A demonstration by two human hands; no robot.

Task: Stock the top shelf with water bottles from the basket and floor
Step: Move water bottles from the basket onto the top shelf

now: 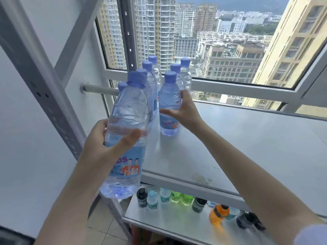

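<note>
High-rise stockroom: metal shelving (230,138), drinks (218,213), window (212,41) over towers.

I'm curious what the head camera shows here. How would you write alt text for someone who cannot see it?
A person's left hand holds a water bottle in the air beside a white top shelf, while the right hand grips another bottle standing on it. More blue-capped bottles stand in two rows behind, before a window over high-rises; coloured drinks sit on the shelf below.
</note>
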